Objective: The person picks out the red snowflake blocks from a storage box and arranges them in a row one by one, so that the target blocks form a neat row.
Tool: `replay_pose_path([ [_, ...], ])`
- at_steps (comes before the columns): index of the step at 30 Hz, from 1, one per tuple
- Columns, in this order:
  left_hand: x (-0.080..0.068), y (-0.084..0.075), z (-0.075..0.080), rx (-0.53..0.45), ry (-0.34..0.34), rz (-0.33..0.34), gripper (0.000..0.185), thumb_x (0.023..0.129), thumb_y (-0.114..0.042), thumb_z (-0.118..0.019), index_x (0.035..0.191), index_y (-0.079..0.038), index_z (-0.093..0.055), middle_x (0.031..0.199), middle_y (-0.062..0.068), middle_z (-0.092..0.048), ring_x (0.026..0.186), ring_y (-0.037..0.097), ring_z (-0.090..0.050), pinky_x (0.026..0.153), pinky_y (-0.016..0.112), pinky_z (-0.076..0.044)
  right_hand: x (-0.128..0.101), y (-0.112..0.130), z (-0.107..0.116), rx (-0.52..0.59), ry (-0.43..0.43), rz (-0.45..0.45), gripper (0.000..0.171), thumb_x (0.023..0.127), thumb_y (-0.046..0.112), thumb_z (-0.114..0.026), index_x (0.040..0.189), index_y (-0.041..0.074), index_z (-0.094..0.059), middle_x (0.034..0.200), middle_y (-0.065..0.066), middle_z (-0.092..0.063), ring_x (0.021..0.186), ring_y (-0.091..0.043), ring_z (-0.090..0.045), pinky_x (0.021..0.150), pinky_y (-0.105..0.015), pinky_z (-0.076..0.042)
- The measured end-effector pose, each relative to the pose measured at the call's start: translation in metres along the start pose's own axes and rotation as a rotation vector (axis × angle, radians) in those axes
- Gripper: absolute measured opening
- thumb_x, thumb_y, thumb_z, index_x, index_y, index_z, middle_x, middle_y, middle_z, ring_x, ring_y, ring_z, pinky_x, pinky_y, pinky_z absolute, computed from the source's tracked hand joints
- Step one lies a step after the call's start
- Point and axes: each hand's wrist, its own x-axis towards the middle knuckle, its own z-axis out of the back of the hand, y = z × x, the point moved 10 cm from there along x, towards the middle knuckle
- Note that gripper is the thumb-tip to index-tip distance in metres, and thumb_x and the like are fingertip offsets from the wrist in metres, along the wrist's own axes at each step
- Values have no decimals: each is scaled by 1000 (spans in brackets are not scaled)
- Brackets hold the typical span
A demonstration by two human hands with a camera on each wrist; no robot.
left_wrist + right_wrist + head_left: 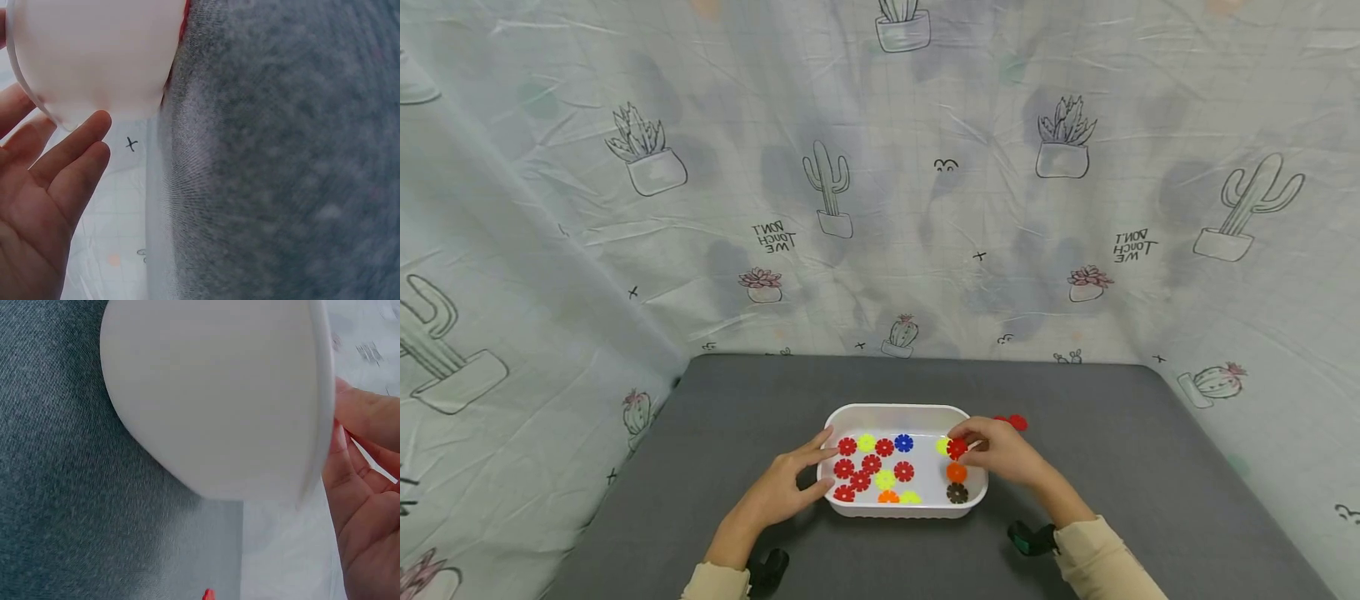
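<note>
A white plastic tray holds several flat, notched plastic discs. My left hand rests at its left end, fingers spread and fairly straight. From the left wrist side, two fingertips of that hand touch the tray's outer wall, while others reach over the rim. Across the right rim comes my right hand, pinching a red disc between thumb and fingers, over a yellow disc. In the right wrist view the tray wall hides the fingertips of this hand.
Red discs cluster at the tray's left, with a blue disc by them. Below my right fingers lie an orange disc and a dark brown disc. Outside, red discs lie on the grey table, beyond my right hand.
</note>
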Motion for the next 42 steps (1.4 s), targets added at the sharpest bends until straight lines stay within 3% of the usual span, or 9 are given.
replay_pose_path([
  [15,0,1,-1,-31,4,20,47,89,-34,-63,129,-9,-60,151,7,-38,133,29,-43,100,57,-41,-29,-33,44,273,-279,3,40,86,5,-67,121,-10,-55,109,-26,-61,89,-8,-65,76,-20,-55],
  [19,-1,1,-1,-36,4,31,48,89,-35,-63,130,-10,-59,151,5,-37,133,29,-43,100,57,-40,-38,-46,57,302,-359,0,42,87,3,-66,123,-13,-52,109,-19,-64,91,-4,-64,75,-18,-54],
  [28,-1,0,0,-38,-5,31,48,89,-35,-64,130,-10,-59,151,5,-38,134,29,-43,100,57,-40,-58,-85,77,432,-532,-61,44,87,-2,-64,124,-18,-48,101,15,-67,91,3,-63,74,-14,-52],
  [35,0,1,0,-46,-4,22,48,89,-34,-63,130,-9,-59,151,6,-38,134,29,-42,100,57,-40,-66,-106,81,505,-609,-90,47,87,-1,-64,126,-18,-46,104,16,-66,93,3,-61,75,-12,-51],
  [42,-1,3,-2,-54,-2,12,47,89,-33,-64,131,-10,-58,151,6,-37,134,29,-42,100,57,-40,-67,-127,84,494,-684,-176,50,86,1,-66,128,-17,-46,98,21,-65,90,5,-59,73,-9,-49],
])
